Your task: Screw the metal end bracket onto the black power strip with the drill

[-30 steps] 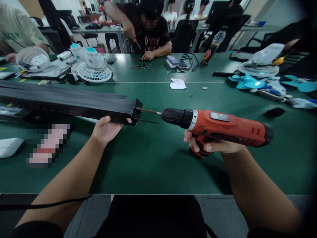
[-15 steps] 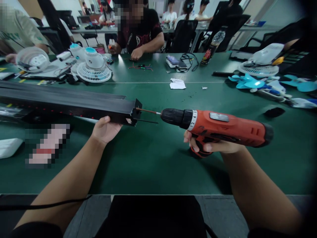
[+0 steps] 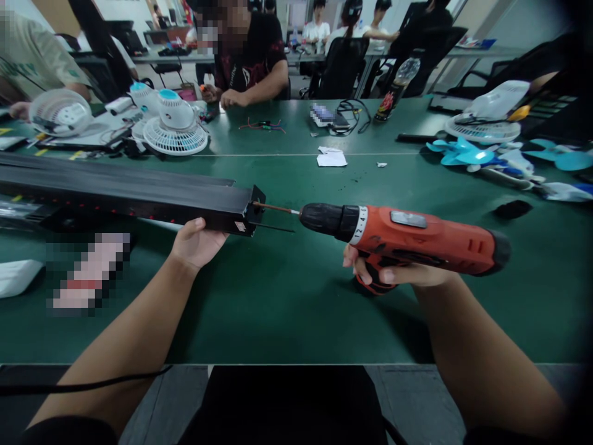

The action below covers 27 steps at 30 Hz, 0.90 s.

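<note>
Two-handed in the head view, over a green table (image 3: pixel 287 315): gripping an orange drill (image 3: pixel 430 238) at right with the right hand (image 3: pixel 419 274), with fingers clamped around the handle (image 3: pixel 375 262), chuck (image 3: pixel 319 218) pointed left; supporting a long black bar (image 3: pixel 204 204) at left with the left hand (image 3: pixel 201 242), with the thumb against the near side and the other fingers hidden beneath, too covered to tell how tightly closed. Jutting from the bar's right end toward the drill: a thin brown rod (image 3: pixel 273 207), in line with the silver tip (image 3: pixel 295 212) at the chuck, contact too small to tell. Just nearer, out from the same end: a darker thin rod (image 3: pixel 278 228). Farther off: white paper (image 3: pixel 332 157) at centre, a white fan (image 3: pixel 173 135) at left, light-blue fan blades (image 3: pixel 466 152) at right, a co-worker (image 3: pixel 262 55) in a dark shirt across the table.
</note>
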Each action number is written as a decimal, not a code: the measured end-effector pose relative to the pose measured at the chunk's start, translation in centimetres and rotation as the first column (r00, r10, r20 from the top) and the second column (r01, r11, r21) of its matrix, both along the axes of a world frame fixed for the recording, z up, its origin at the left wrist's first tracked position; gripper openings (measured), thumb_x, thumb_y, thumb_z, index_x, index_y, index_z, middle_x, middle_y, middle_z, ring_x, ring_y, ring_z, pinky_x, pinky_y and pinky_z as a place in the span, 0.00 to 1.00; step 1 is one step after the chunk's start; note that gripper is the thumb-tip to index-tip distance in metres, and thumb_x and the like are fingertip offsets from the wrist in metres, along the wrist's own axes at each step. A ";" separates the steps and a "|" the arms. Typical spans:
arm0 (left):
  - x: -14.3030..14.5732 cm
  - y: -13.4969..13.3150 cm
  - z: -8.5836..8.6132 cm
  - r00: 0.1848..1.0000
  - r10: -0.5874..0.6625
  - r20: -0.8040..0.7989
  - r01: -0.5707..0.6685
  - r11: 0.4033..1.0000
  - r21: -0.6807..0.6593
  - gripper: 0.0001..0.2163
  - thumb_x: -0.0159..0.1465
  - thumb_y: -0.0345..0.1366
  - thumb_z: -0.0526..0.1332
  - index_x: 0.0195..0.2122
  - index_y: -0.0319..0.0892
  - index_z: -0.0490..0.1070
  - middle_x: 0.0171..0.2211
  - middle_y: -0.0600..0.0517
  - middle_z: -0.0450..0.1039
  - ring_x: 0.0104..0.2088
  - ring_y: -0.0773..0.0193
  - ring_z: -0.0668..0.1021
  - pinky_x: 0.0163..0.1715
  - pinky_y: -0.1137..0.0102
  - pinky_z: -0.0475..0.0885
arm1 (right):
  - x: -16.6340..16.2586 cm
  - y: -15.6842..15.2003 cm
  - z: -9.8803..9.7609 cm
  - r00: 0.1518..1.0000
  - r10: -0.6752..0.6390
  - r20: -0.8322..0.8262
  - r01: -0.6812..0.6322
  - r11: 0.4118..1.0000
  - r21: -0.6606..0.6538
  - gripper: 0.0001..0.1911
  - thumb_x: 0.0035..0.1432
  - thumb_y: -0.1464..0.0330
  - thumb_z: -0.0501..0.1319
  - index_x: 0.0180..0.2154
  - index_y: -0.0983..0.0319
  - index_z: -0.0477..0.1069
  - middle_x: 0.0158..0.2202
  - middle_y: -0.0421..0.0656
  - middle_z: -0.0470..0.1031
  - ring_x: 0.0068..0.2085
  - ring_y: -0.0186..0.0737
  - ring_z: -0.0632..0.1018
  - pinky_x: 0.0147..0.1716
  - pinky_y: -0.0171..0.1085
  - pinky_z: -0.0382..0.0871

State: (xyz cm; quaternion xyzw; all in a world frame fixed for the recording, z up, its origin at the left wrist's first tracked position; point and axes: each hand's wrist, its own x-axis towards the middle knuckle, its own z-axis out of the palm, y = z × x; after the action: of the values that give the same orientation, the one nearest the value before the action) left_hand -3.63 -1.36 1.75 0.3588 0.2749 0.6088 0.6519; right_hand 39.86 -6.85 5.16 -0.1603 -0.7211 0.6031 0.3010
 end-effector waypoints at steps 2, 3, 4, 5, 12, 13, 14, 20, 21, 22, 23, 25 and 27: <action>0.1 -0.1 0.1 1.000 0.004 0.002 -0.004 1.000 0.003 0.28 0.51 0.41 0.83 0.55 0.51 0.86 0.50 0.47 0.91 0.56 0.43 0.90 0.54 0.59 0.87 | -0.1 0.0 0.0 1.000 0.000 -0.013 0.001 1.000 0.013 0.25 0.72 0.55 0.75 0.61 0.63 0.80 0.37 0.43 0.83 0.27 0.33 0.80 0.25 0.31 0.79; 0.2 -0.1 0.2 1.000 0.005 -0.001 -0.005 1.000 0.003 0.28 0.51 0.41 0.83 0.55 0.50 0.86 0.50 0.46 0.91 0.56 0.43 0.90 0.54 0.58 0.87 | -0.1 0.0 0.0 1.000 -0.002 -0.018 0.002 1.000 0.019 0.25 0.72 0.55 0.75 0.61 0.63 0.80 0.37 0.44 0.84 0.28 0.33 0.80 0.25 0.30 0.78; 0.2 -0.1 0.2 1.000 0.007 -0.005 -0.007 1.000 0.002 0.27 0.51 0.41 0.83 0.54 0.50 0.86 0.50 0.46 0.91 0.56 0.42 0.89 0.54 0.57 0.88 | -0.1 0.0 0.0 1.000 -0.004 -0.023 0.005 1.000 0.021 0.25 0.72 0.55 0.75 0.61 0.63 0.80 0.38 0.44 0.84 0.28 0.33 0.80 0.25 0.30 0.78; 0.2 0.0 0.1 1.000 0.009 -0.011 -0.009 1.000 0.002 0.26 0.51 0.42 0.83 0.53 0.49 0.87 0.50 0.46 0.91 0.57 0.41 0.89 0.54 0.57 0.88 | -0.1 0.0 -0.1 1.000 -0.006 -0.027 0.006 1.000 0.018 0.25 0.72 0.55 0.76 0.61 0.63 0.80 0.38 0.44 0.84 0.28 0.33 0.80 0.25 0.31 0.78; -0.1 0.2 -0.4 1.000 0.019 -0.001 -0.019 1.000 -0.005 0.25 0.51 0.41 0.83 0.52 0.49 0.87 0.48 0.45 0.91 0.58 0.42 0.89 0.55 0.58 0.87 | 0.2 -0.1 -0.2 0.999 -0.017 -0.028 0.016 1.000 -0.009 0.26 0.71 0.56 0.76 0.63 0.63 0.79 0.41 0.47 0.84 0.29 0.34 0.81 0.24 0.32 0.79; -0.1 0.1 -0.3 1.000 0.016 0.002 -0.016 1.000 -0.005 0.25 0.51 0.41 0.83 0.52 0.49 0.87 0.48 0.45 0.91 0.57 0.42 0.89 0.54 0.59 0.87 | 0.2 -0.1 -0.3 0.999 -0.025 -0.030 0.025 1.000 -0.003 0.26 0.71 0.56 0.76 0.62 0.63 0.79 0.42 0.47 0.85 0.29 0.35 0.82 0.24 0.32 0.79; 0.0 0.1 -0.2 1.000 0.013 0.005 -0.013 1.000 -0.003 0.26 0.51 0.41 0.83 0.52 0.49 0.87 0.48 0.45 0.91 0.57 0.43 0.89 0.53 0.59 0.88 | 0.2 -0.1 -0.3 0.999 -0.029 -0.028 0.029 1.000 0.002 0.26 0.71 0.56 0.76 0.62 0.63 0.80 0.42 0.47 0.85 0.29 0.35 0.82 0.24 0.32 0.80; 0.4 -0.1 0.4 1.000 -0.024 0.019 0.024 0.999 0.026 0.27 0.51 0.41 0.85 0.53 0.49 0.87 0.48 0.46 0.91 0.53 0.43 0.90 0.48 0.60 0.89 | 0.3 -0.1 -0.4 1.000 -0.017 -0.021 0.017 1.000 -0.006 0.24 0.72 0.56 0.75 0.60 0.63 0.80 0.39 0.46 0.83 0.29 0.36 0.82 0.24 0.33 0.80; 0.4 -0.1 0.4 1.000 -0.023 0.020 0.023 0.999 0.022 0.27 0.51 0.41 0.85 0.53 0.49 0.87 0.48 0.45 0.91 0.52 0.44 0.91 0.48 0.61 0.89 | 0.3 -0.1 -0.4 0.999 -0.011 -0.030 0.011 1.000 -0.006 0.24 0.72 0.56 0.75 0.61 0.63 0.80 0.39 0.47 0.84 0.29 0.36 0.82 0.24 0.33 0.80; 0.3 -0.1 0.3 1.000 -0.016 0.024 0.015 1.000 0.020 0.26 0.51 0.40 0.84 0.52 0.49 0.88 0.48 0.45 0.91 0.52 0.45 0.91 0.49 0.62 0.89 | 0.3 -0.1 -0.5 0.999 -0.005 -0.037 0.005 1.000 -0.003 0.24 0.73 0.56 0.75 0.62 0.63 0.79 0.40 0.47 0.84 0.29 0.36 0.81 0.24 0.33 0.80; 0.3 -0.1 0.2 0.999 -0.011 0.032 0.010 1.000 0.017 0.26 0.51 0.40 0.84 0.52 0.49 0.88 0.48 0.46 0.91 0.51 0.46 0.91 0.49 0.62 0.89 | 0.2 0.0 -0.5 0.999 0.001 -0.041 -0.001 1.000 0.004 0.25 0.73 0.56 0.74 0.62 0.63 0.79 0.41 0.48 0.84 0.28 0.36 0.81 0.24 0.33 0.80; 0.2 0.0 0.0 0.999 -0.003 0.045 0.002 1.000 0.006 0.24 0.52 0.38 0.83 0.51 0.51 0.87 0.47 0.47 0.91 0.49 0.47 0.91 0.49 0.62 0.89 | 0.1 0.1 -0.5 0.999 0.000 -0.047 0.001 1.000 0.030 0.25 0.72 0.56 0.75 0.63 0.62 0.78 0.44 0.49 0.84 0.29 0.36 0.81 0.23 0.33 0.80; 0.1 0.1 -0.1 0.998 0.007 0.060 -0.007 1.000 0.001 0.22 0.52 0.37 0.82 0.50 0.51 0.87 0.45 0.48 0.92 0.48 0.49 0.92 0.48 0.62 0.89 | 0.0 0.2 -0.5 0.999 -0.012 -0.044 0.015 0.998 0.058 0.25 0.72 0.55 0.75 0.62 0.62 0.79 0.46 0.50 0.84 0.30 0.36 0.82 0.23 0.32 0.80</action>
State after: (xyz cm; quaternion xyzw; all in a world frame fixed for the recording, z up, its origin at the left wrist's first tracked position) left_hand -3.51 -1.29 1.66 0.3399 0.2561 0.6218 0.6574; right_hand 39.90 -6.70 4.67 -0.1431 -0.7306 0.5831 0.3254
